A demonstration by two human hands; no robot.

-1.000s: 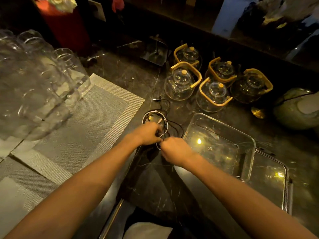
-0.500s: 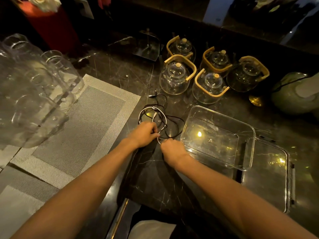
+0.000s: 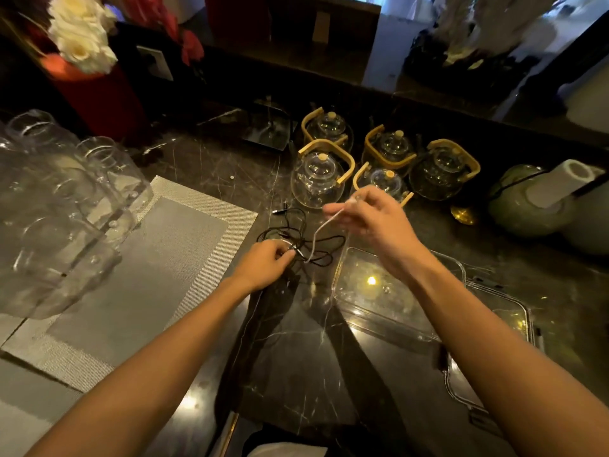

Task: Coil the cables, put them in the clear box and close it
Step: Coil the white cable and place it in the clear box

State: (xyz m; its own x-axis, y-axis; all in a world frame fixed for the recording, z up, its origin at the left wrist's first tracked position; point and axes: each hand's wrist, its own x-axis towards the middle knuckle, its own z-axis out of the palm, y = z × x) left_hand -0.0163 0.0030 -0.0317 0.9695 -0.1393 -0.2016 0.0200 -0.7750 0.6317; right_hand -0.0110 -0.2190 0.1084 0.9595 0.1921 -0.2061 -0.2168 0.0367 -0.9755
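A white cable (image 3: 317,233) and a black cable (image 3: 293,225) lie tangled on the dark marble counter. My left hand (image 3: 268,263) pinches the cables where they cross, low on the counter. Raised above the counter, my right hand (image 3: 372,222) holds one end of the white cable, which hangs in a curve back down to the left hand. The black cable's plug end points away toward the teapots. The clear box (image 3: 356,293) stands open just right of the cables, under my right forearm. Its lid (image 3: 514,331) lies flat to the box's right.
Several glass teapots with yellow handles (image 3: 321,174) stand behind the cables. Upturned glass jugs (image 3: 52,206) crowd the left, beside a grey woven placemat (image 3: 141,275). A green pot (image 3: 524,206) and a paper roll (image 3: 560,183) sit at the right. A red vase of flowers (image 3: 95,94) is at the back left.
My right hand has lifted up and to the right, pulling the white cable's end out of the coil. My left hand stays low on the tangle. The camera has tilted up.
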